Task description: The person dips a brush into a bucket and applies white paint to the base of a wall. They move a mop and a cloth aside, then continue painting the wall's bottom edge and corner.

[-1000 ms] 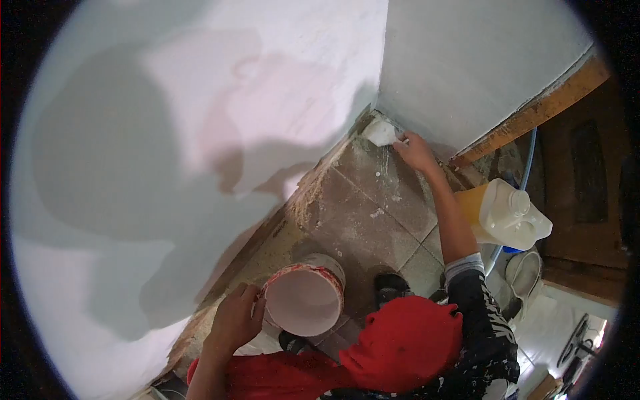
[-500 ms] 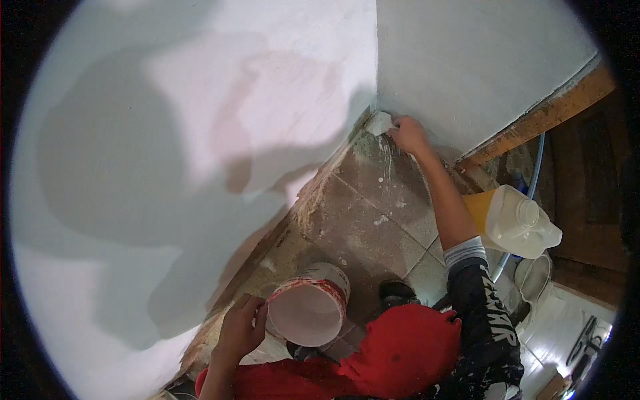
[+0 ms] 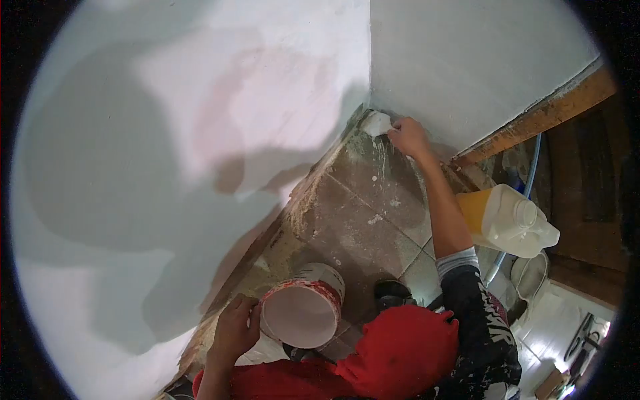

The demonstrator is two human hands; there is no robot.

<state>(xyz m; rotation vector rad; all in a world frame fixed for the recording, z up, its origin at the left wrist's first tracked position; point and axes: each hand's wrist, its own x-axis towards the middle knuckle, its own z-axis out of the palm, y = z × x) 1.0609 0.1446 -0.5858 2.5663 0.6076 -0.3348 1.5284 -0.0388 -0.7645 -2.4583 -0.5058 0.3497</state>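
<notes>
My right hand [image 3: 408,137] is closed on a small, pale white piece [image 3: 377,124] low in the corner where two walls meet. Its exact kind is hard to make out; it looks like a pad or a short brush head. At the lower left, my left hand [image 3: 237,328] grips the rim of a white bucket [image 3: 319,275], which has red paint smeared around its edge. The bucket tilts so that its pale inside faces up at me.
White walls [image 3: 433,60] flank brown floor tiles [image 3: 347,220] spotted with white drips. Right of my forearm stands a large plastic jug [image 3: 510,220], near a blue hose [image 3: 535,163] and a wooden door frame [image 3: 533,117]. Red fabric [image 3: 407,343] covers the bottom middle.
The view has shifted slightly to the left and down over the scene. The white piece in my right hand sits a little farther out from the corner. My left hand keeps its hold on the bucket.
</notes>
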